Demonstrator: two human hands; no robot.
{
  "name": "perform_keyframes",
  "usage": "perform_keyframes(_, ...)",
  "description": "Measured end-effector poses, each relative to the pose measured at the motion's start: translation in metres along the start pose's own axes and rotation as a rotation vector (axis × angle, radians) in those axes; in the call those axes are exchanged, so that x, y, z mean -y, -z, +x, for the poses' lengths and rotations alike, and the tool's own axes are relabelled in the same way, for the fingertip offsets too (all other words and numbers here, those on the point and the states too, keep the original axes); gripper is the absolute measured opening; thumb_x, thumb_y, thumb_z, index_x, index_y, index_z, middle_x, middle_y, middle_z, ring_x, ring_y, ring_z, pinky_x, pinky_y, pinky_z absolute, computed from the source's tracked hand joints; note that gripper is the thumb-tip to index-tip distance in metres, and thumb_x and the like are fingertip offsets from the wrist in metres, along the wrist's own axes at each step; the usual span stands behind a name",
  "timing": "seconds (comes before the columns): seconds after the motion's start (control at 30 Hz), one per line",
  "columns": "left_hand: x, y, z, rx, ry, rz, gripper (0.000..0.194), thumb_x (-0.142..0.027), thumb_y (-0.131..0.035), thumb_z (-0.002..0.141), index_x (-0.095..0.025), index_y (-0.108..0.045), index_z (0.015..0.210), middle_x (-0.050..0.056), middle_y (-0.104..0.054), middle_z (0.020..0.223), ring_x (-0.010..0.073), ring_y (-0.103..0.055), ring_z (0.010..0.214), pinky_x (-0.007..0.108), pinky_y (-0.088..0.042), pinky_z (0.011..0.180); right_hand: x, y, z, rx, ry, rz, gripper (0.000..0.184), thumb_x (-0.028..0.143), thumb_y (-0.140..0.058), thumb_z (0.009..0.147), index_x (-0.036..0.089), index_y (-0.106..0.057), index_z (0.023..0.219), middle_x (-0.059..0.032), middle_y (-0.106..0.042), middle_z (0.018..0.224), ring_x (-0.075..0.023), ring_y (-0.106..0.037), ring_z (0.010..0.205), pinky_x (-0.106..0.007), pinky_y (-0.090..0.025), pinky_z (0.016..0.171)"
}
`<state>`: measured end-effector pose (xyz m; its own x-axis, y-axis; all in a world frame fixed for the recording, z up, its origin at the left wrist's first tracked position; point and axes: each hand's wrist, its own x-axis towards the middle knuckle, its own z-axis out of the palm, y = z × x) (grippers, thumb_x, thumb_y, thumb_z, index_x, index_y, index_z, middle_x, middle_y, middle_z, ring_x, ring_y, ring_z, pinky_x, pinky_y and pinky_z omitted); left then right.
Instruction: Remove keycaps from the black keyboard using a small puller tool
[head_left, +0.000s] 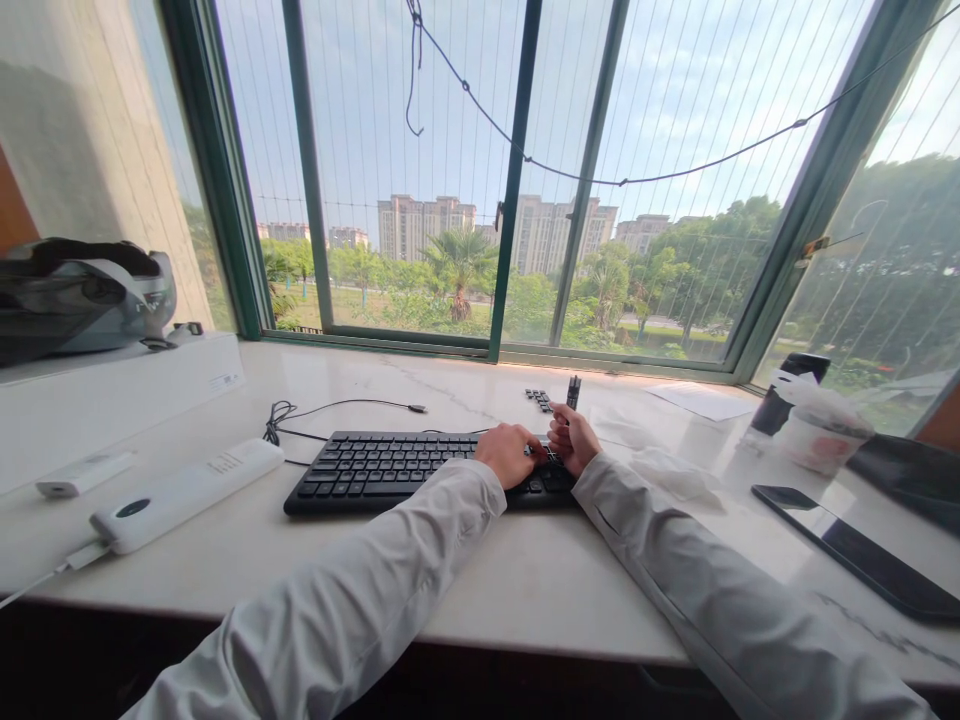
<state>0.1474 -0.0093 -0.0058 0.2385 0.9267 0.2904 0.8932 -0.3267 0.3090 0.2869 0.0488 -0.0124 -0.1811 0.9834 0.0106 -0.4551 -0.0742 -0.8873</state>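
A black keyboard [390, 464] lies on the white marble-look sill, and both hands are over its right end. My right hand [574, 438] is closed in a fist around a short black stick-like tool [574, 390], whose upper end sticks up above the fingers. My left hand [511, 454] rests on the keys beside it, fingers curled and pressed together near the right hand. What those fingertips hold, if anything, is hidden. Just behind the keyboard sits a small group of loose black keycaps [537, 400].
A black cable with a USB plug [417, 408] lies behind the keyboard. To the left are a white power bank [187, 494] and a white box [120, 400] bearing a dark headset [82, 295]. At right are crumpled clear plastic [675, 476], a phone [862, 550] and a bagged cup [821, 430].
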Motion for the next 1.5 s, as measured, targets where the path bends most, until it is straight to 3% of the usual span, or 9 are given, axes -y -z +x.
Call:
perform_keyframes(0.3, 0.000, 0.001, 0.000, 0.011, -0.003, -0.003, 0.026, -0.046, -0.059, 0.080, -0.039, -0.075, 0.099, -0.001, -0.073, 0.102, 0.0210, -0.066, 0.098, 0.030, -0.050, 0.084, -0.002, -0.007, -0.002, -0.130, 0.027, -0.075, 0.038, 0.025, -0.062, 0.079, 0.023, -0.030, 0.058, 0.0123, -0.019, 0.039, -0.0039, -0.011, 0.033, -0.018, -0.009, 0.028)
perform_keyframes(0.67, 0.002, -0.003, 0.002, -0.018, -0.010, -0.037, 0.026, -0.047, -0.059, 0.079, -0.038, -0.076, 0.097, -0.001, -0.074, 0.099, 0.0215, -0.066, 0.096, 0.031, -0.051, 0.084, -0.004, -0.004, -0.004, -0.164, 0.085, 0.014, 0.038, 0.026, -0.062, 0.078, 0.022, -0.030, 0.057, 0.0118, -0.019, 0.039, -0.0034, -0.013, 0.032, -0.018, -0.011, 0.028)
perform_keyframes(0.9, 0.000, -0.001, 0.001, -0.011, 0.009, -0.011, 0.027, -0.048, -0.058, 0.080, -0.038, -0.075, 0.099, 0.000, -0.073, 0.102, 0.0226, -0.066, 0.097, 0.032, -0.051, 0.083, -0.008, -0.015, -0.008, -0.290, 0.158, -0.050, 0.040, 0.029, -0.069, 0.074, 0.023, -0.032, 0.059, 0.0116, -0.023, 0.038, -0.0038, -0.017, 0.032, -0.019, -0.014, 0.027)
perform_keyframes(1.2, 0.000, 0.000, 0.000, -0.001, 0.030, -0.025, 0.026, -0.048, -0.060, 0.080, -0.037, -0.076, 0.098, -0.001, -0.074, 0.102, 0.0218, -0.066, 0.098, 0.030, -0.050, 0.085, -0.009, -0.021, -0.017, -0.361, 0.227, 0.002, 0.048, 0.037, -0.073, 0.070, 0.023, -0.028, 0.058, 0.0119, -0.024, 0.038, -0.0031, -0.019, 0.032, -0.019, -0.015, 0.027)
perform_keyframes(1.5, -0.001, 0.000, 0.000, -0.007, 0.026, -0.045, 0.026, -0.048, -0.061, 0.079, -0.037, -0.076, 0.097, -0.001, -0.074, 0.102, 0.0216, -0.066, 0.098, 0.030, -0.050, 0.085, -0.012, -0.016, -0.014, -0.358, 0.298, 0.095, 0.047, 0.039, -0.072, 0.071, 0.023, -0.030, 0.058, 0.0119, -0.025, 0.040, -0.0038, -0.022, 0.034, -0.019, -0.022, 0.030)
